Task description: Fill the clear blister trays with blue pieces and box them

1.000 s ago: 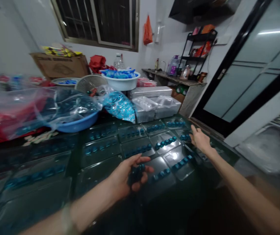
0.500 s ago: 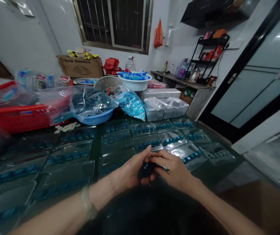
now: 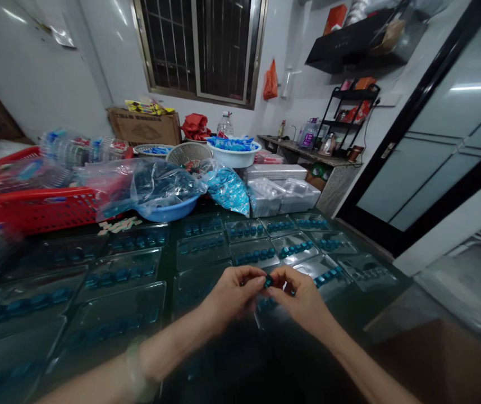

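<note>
My left hand (image 3: 237, 289) and my right hand (image 3: 299, 290) meet above the table, fingertips almost touching. Both pinch a small dark teal plastic piece (image 3: 268, 280) between thumb and fingers; its exact kind is too small to tell. A teal glint shows in the curl of my right fingers, perhaps another such piece. Just below the hands lies a transparent plastic tray with teal pieces (image 3: 266, 304), partly covered by them. Similar transparent trays (image 3: 120, 261) with rows of teal pieces spread to the left and beyond. A pale bangle (image 3: 137, 370) circles my left wrist.
At the back left stands a red basket (image 3: 55, 210). Beside it are a blue basin (image 3: 168, 210) under plastic film, a bag of teal pieces (image 3: 228, 191), a white basin (image 3: 234, 157) of blue items and stacked transparent trays (image 3: 282, 196). A cardboard box (image 3: 438, 359) is at lower right.
My hands have turned from being cupped together to a fingertip pinch, and the dark teal piece now shows between them. The view has tilted up slightly.
</note>
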Motion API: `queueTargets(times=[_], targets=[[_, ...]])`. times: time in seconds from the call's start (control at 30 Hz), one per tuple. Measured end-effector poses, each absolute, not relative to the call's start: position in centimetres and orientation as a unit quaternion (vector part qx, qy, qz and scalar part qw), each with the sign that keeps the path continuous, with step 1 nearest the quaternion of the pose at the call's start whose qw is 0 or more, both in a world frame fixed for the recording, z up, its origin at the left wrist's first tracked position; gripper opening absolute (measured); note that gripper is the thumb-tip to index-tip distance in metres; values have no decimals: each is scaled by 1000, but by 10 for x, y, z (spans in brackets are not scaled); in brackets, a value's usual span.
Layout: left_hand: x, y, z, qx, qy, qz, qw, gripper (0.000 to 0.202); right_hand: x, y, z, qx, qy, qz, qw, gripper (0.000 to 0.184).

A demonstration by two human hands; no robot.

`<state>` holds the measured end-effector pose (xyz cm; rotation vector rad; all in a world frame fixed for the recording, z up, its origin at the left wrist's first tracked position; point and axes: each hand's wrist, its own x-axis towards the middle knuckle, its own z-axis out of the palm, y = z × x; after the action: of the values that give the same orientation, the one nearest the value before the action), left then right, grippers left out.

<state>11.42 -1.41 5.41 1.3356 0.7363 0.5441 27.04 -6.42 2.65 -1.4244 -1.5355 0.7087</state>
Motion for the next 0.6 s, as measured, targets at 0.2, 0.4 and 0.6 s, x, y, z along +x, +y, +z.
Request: queueTargets(times=[0.2, 0.4, 0.6], targets=[[115, -15, 62, 699, 261, 286, 601, 22, 272, -63, 27, -529, -561, 398, 497, 12], [121, -11, 61, 654, 243, 240, 675, 16, 274, -66, 25, -507, -499, 482, 511, 15], [125, -9, 55, 581, 268, 219, 737, 22, 276, -69, 29, -499, -500, 471, 528, 8]])
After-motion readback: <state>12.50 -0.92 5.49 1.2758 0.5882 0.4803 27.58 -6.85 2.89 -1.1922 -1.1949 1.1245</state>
